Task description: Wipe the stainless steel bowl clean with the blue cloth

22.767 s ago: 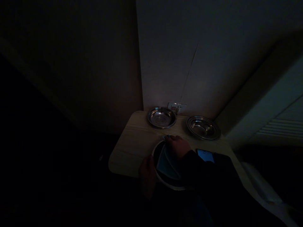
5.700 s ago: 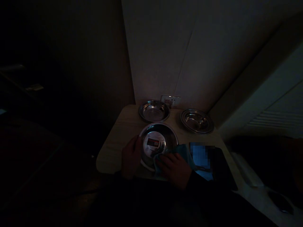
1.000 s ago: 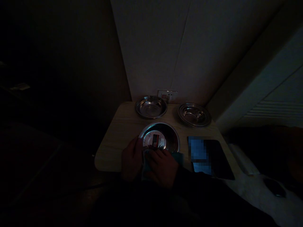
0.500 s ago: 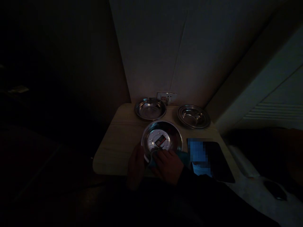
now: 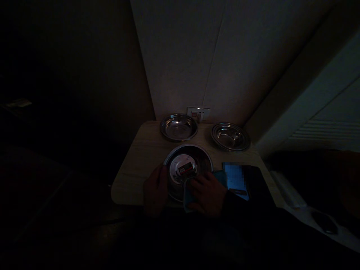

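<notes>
A shiny metal basin [image 5: 206,155] with a dark label [image 5: 185,168] on its inside bottom is at the front of the small wooden table [image 5: 132,165]. Its left rim is gripped by my left hand [image 5: 155,191], fingers closed on the edge. My right hand [image 5: 208,193] holds a blue-green cloth [image 5: 188,198] against the near right part of the basin. Some of the cloth shows beyond the hand on the right. The scene is very dark, and the fingertips are hard to make out.
Behind the basin sit a metal dish [image 5: 179,129] at back left and stacked metal dishes [image 5: 230,138] at back right. A lit screen [image 5: 235,180] lies at the table's right. A wall socket [image 5: 198,113] is behind; a dark mouse-like object [image 5: 324,222] lies far right.
The basin has turned, its label now lying flatter, and has shifted slightly left with my left hand. My right hand has moved a little right and down with the cloth.
</notes>
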Action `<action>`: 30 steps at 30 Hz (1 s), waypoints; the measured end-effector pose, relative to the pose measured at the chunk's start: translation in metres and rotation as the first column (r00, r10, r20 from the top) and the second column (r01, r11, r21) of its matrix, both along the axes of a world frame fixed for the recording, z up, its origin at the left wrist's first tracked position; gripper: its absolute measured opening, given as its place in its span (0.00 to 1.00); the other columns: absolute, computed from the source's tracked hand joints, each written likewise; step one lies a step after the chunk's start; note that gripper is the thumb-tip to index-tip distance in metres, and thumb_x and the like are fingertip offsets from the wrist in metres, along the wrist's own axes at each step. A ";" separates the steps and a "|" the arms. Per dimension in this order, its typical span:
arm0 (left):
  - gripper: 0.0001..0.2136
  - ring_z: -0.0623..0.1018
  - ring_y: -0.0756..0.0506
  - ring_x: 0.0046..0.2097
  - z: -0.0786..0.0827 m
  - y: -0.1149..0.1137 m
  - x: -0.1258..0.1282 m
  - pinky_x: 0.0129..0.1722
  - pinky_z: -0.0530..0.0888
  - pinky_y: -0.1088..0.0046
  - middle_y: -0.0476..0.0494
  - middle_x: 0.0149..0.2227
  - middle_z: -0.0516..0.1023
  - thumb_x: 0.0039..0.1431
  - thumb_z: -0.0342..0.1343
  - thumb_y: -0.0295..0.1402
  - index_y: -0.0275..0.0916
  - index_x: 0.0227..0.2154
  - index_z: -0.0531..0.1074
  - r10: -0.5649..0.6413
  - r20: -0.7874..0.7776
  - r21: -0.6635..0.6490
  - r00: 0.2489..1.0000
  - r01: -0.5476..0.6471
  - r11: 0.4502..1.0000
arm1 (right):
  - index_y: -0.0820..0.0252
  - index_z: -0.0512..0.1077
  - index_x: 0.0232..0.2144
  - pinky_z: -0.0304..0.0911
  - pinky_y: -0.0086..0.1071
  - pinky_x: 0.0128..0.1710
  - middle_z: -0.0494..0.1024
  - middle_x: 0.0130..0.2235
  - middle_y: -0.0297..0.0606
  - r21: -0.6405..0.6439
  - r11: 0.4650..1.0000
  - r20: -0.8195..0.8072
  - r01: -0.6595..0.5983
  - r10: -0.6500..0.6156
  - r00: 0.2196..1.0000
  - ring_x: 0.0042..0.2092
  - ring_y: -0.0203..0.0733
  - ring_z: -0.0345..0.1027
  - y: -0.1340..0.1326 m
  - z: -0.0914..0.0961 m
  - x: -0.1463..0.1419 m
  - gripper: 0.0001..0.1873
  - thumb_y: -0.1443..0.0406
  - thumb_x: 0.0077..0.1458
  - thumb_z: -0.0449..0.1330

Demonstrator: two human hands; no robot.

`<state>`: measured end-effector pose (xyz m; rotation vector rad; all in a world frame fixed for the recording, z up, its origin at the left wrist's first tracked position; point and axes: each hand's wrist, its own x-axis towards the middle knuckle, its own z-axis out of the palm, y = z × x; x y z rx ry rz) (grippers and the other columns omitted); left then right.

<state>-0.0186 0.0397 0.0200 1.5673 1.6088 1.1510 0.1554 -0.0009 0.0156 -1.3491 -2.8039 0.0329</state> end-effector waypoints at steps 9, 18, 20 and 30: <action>0.18 0.75 0.48 0.35 0.001 -0.007 0.007 0.35 0.70 0.76 0.43 0.34 0.78 0.59 0.42 0.42 0.36 0.35 0.73 0.038 0.014 0.010 0.999 -0.038 0.999 | 0.65 0.60 0.54 0.51 0.47 0.47 0.66 0.53 0.49 0.016 0.992 -0.220 0.123 -0.116 0.969 0.50 0.51 0.57 -0.003 -0.008 -0.041 0.28 0.53 0.56 0.50; 0.16 0.74 0.49 0.33 0.003 0.000 0.008 0.33 0.69 0.77 0.46 0.32 0.78 0.59 0.43 0.39 0.36 0.33 0.73 -0.018 0.033 -0.012 0.999 0.018 1.000 | 0.63 0.64 0.51 0.52 0.48 0.44 0.69 0.49 0.46 -0.044 0.998 -0.057 0.055 -0.058 0.997 0.48 0.51 0.58 -0.002 0.003 -0.009 0.27 0.51 0.56 0.50; 0.15 0.74 0.50 0.32 0.004 0.000 0.008 0.33 0.69 0.78 0.47 0.31 0.77 0.59 0.43 0.39 0.36 0.32 0.73 -0.034 0.028 -0.009 0.999 0.034 0.999 | 0.62 0.62 0.52 0.50 0.47 0.46 0.67 0.51 0.46 -0.027 0.997 -0.116 0.078 -0.081 0.990 0.50 0.51 0.57 0.003 0.005 -0.022 0.27 0.51 0.57 0.49; 0.17 0.75 0.47 0.36 -0.006 -0.001 -0.001 0.34 0.70 0.76 0.44 0.35 0.79 0.58 0.43 0.41 0.36 0.37 0.73 0.025 0.014 -0.017 1.000 -0.024 1.000 | 0.61 0.67 0.48 0.51 0.48 0.44 0.71 0.46 0.43 -0.041 0.999 -0.045 0.035 -0.036 0.998 0.46 0.51 0.59 0.001 0.002 -0.009 0.24 0.51 0.56 0.50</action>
